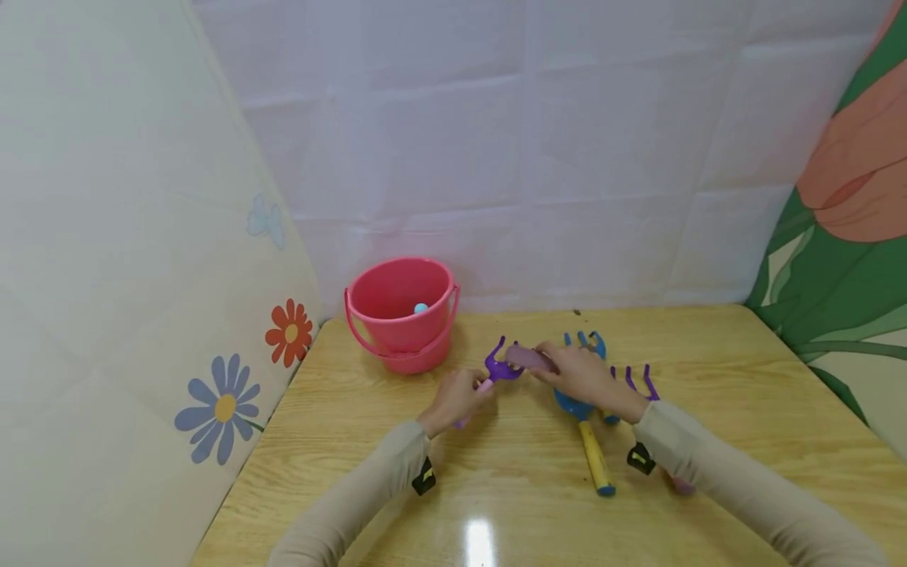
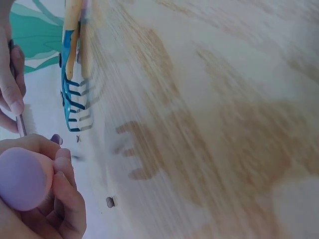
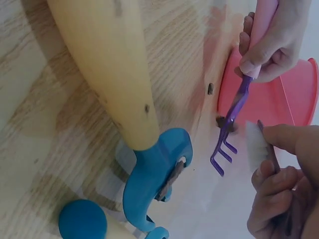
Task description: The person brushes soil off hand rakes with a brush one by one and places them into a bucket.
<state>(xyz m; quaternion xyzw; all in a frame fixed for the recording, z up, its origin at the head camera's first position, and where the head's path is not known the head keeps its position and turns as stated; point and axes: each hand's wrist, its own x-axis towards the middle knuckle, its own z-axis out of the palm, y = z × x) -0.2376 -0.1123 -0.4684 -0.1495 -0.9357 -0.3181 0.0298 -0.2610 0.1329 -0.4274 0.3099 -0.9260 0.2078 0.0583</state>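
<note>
At the centre of the head view, a person's left hand (image 1: 460,396) has its grip wrapped around a pink-handled purple rake (image 1: 501,370). Just to its right, the right hand's (image 1: 579,376) grip pinches a brush (image 1: 530,358), white bristles (image 3: 255,143) facing the rake. Yellow-handled tools (image 1: 594,453) lie on the surface (image 1: 354,417), right of centre; a pink bucket (image 1: 400,335) stands left of centre.

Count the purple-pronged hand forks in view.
2. The held fork is gripped by the left hand; the second fork lies on the table at the right, partly hidden by the right sleeve. Others could be hidden.
</note>
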